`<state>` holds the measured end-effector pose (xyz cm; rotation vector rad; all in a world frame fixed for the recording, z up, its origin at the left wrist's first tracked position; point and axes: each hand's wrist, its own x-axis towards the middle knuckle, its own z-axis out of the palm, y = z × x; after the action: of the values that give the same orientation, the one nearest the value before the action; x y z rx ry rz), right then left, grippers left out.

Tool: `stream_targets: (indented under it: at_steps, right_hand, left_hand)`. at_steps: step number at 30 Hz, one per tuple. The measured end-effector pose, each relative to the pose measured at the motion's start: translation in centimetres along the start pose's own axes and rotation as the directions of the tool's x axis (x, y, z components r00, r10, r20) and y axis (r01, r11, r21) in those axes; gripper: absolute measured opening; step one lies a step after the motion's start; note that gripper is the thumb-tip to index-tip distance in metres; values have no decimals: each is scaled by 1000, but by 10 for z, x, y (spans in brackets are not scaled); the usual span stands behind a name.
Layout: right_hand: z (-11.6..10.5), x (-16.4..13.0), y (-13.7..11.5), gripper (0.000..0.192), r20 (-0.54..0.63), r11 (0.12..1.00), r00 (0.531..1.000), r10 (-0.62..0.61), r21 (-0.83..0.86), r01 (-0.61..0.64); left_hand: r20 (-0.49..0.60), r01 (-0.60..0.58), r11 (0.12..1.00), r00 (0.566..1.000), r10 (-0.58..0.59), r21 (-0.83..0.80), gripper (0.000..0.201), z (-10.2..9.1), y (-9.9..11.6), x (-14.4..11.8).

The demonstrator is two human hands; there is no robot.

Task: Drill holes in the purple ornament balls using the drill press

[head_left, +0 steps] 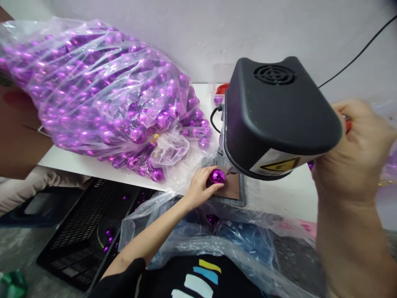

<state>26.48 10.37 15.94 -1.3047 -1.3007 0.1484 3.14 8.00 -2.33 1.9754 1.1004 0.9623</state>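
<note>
My left hand (202, 186) is closed around a shiny purple faceted ball (217, 176), pinched between thumb and fingers. The ball is low over the brown base plate (231, 186) of a bench machine; whether it rests there I cannot tell. The machine's black housing (279, 107), with a round vent and a yellow warning label, stands above and to the right of that hand and hides its working part. At the housing's right side my right hand (361, 136) is wrapped around a handle with a red part (347, 125), mostly hidden by the fingers.
A large clear bag of purple balls (102, 91) covers the table's left part, tied near its mouth. Clear plastic sheeting (248, 231) hangs over my lap with a ball in it. Below left is a black crate (80, 236). Another person's arm (25, 132) is at far left.
</note>
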Motion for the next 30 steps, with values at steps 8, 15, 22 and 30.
stream_targets:
  at_steps: [8, 15, 22, 30]
  right_hand:
    - [-1, 0, 0, 51, 41, 1000, 999, -2, -20, 2]
    - [-2, 1, -1, 53, 66, 1000, 998, 0, -10, 1]
    - [-3, 3, 0, 55, 69, 1000, 998, 1, -8, 0]
    - [-3, 2, 0, 51, 54, 1000, 998, -24, -18, 25]
  left_hand:
    - [-29, -86, 996, 996, 86, -6, 54, 20, -14, 11]
    - [44, -149, 989, 988, 148, 15, 50, 24, -16, 11]
    - [27, -100, 995, 995, 101, -26, 51, 29, -21, 7]
    - [-12, -23, 999, 1000, 22, -38, 43, 33, -15, 9]
